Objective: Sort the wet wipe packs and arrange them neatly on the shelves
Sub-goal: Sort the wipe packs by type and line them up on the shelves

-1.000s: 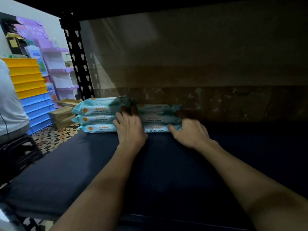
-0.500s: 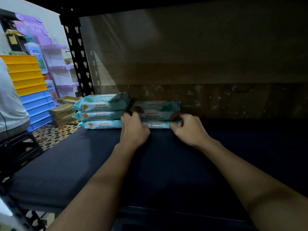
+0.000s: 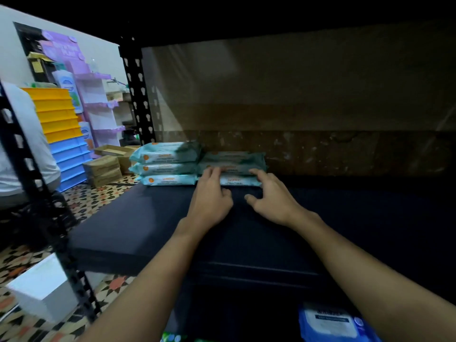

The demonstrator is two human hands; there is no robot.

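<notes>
Shelving (image 3: pixel 138 233) is seen across the frame's middle, with two stacks of packs at centre: left stack (image 3: pixel 167 166), right stack (image 3: pixel 234 166). Left hand (image 3: pixel 209 198) and right hand (image 3: pixel 271 196) are spread loosely, fingertips laid on the right stack's front, nothing gripped.

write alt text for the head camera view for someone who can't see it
Two bare hands reach to the back of a dark shelf, the left hand and right hand with fingertips at the right stack of teal wet wipe packs. A matching left stack sits beside it. A blue wipe pack lies below.
</notes>
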